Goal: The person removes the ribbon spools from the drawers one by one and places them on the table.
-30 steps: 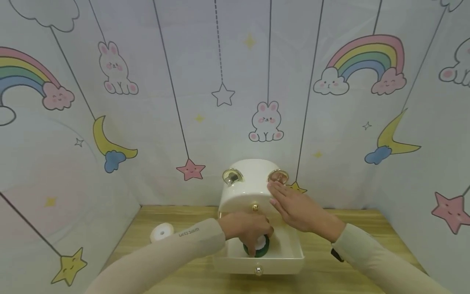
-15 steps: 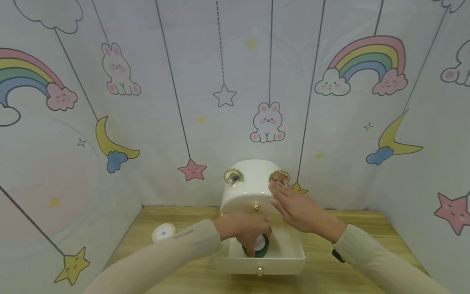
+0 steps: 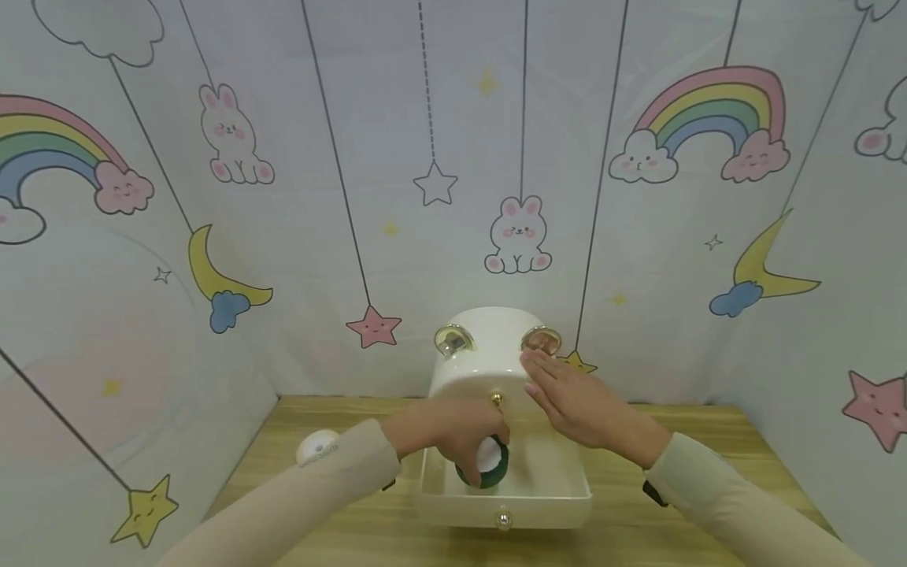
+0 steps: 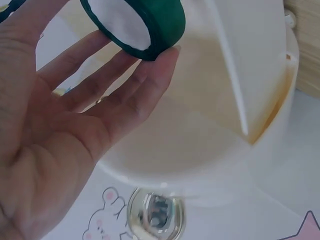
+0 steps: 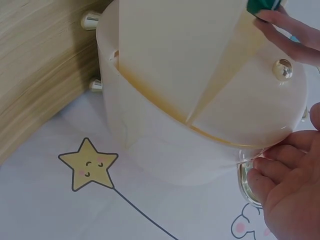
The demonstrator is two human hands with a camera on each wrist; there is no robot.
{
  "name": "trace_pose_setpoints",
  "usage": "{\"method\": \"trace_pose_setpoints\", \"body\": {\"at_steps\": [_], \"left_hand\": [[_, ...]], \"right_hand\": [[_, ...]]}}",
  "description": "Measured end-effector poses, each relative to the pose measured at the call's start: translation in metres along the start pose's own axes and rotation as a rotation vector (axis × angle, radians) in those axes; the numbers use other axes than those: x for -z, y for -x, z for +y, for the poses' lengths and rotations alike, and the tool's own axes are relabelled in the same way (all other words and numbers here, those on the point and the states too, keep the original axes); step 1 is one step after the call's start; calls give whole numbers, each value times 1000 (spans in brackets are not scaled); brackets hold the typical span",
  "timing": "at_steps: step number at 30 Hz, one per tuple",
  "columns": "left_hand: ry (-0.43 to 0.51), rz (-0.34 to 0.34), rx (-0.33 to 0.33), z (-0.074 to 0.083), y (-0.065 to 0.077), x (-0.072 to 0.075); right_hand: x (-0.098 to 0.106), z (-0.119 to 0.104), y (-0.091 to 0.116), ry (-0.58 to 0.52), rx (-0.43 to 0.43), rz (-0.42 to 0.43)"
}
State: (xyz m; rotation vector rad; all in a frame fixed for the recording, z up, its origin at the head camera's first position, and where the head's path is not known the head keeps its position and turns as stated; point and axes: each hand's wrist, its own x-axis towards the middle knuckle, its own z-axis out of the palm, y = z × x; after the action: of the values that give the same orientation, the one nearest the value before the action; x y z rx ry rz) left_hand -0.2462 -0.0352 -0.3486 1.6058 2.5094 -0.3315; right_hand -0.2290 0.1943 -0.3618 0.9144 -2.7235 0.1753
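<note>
My left hand [image 3: 460,429] grips a roll of green ribbon [image 4: 170,27] with a white core, thumb on the near side and fingers on the far side. In the head view the roll appears over the pulled-out drawer [image 3: 546,500] of a white rounded box [image 3: 489,346]. A gold knob [image 3: 504,520] sits on the drawer's front. My right hand [image 3: 584,402] rests with extended fingers against the box's upper right side, beside a gold-rimmed ear [image 3: 542,341]. In the right wrist view, its fingers [image 5: 280,170] touch the box by that ear.
A white roll [image 3: 316,447] lies on the wood-grain table [image 3: 283,417], left of the box and partly behind my left sleeve. The second ear [image 3: 453,340] is on the box's left. A printed cloth backdrop [image 3: 397,260] stands close behind and on both sides.
My left hand has moved left and slightly up in the head view, carrying the green ribbon roll from its earlier place in the drawer. The right hand stays on the box.
</note>
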Motion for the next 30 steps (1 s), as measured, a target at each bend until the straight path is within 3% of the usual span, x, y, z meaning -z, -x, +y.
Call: {"method": "trace_pose_setpoints", "body": {"at_steps": [7,14,22,30], "left_hand": [[38,53,22,0,16,21],[154,88,35,0,33,31],[279,109,128,8,61,47],[352,157,242,6,90,47]], "right_hand": [[-1,2,-1,-4,3,-1],[-2,4,-1,-8,-20,-26],[0,1,0,-2,-17,-30],[0,-1,1,-9,-26,-43]]}}
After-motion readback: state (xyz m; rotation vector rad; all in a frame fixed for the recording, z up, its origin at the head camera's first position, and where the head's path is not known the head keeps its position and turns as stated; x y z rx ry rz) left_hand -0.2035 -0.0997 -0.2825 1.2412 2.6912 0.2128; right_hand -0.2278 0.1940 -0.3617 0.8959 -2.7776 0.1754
